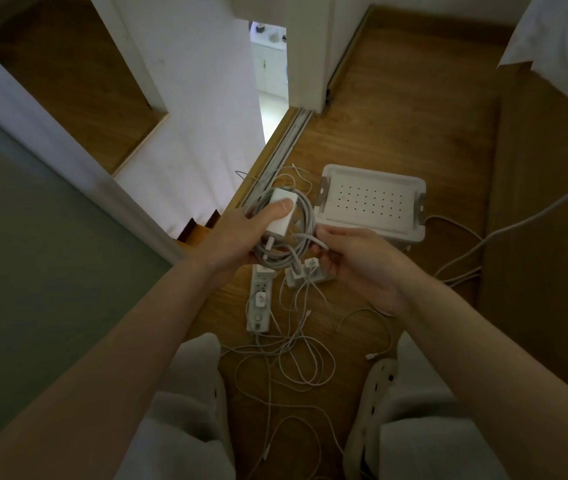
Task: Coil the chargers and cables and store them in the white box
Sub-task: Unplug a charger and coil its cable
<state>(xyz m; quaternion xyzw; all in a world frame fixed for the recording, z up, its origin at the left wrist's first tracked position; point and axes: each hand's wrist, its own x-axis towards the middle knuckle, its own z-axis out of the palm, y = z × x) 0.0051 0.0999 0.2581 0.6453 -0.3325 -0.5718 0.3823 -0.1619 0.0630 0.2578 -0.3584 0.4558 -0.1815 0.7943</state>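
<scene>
The left hand [237, 237] grips a white charger brick [281, 211], with the thumb pressed flat on its upper face and the fingers curled underneath. A grey-white cable [305, 225] is wound in several loops around the brick and the hand. The right hand [362, 268], just beside the coil, pinches the free cable end [320, 242] between thumb and fingertips, with the other fingers loosely curled. Both hands are held above the wooden floor [397, 109]. The white box [372, 202] stands on this floor just beyond the hands, showing a perforated white face with grey catches at its short sides. I cannot tell whether that face is a lid or the bottom of the box. On the floor under the hands lies a white power strip [257, 311] with a plug seated in it. Just to its right is a small cluster of white plug adapters [305, 273]. Thin white cables [296, 358] sprawl in a loose tangle from there toward the person's knees. A thicker pale cord [466, 242] runs off to the right, past the box. A light perforated clog [384, 375] shows by the right knee. A sliding-door track [284, 147] runs diagonally away behind the coil.
</scene>
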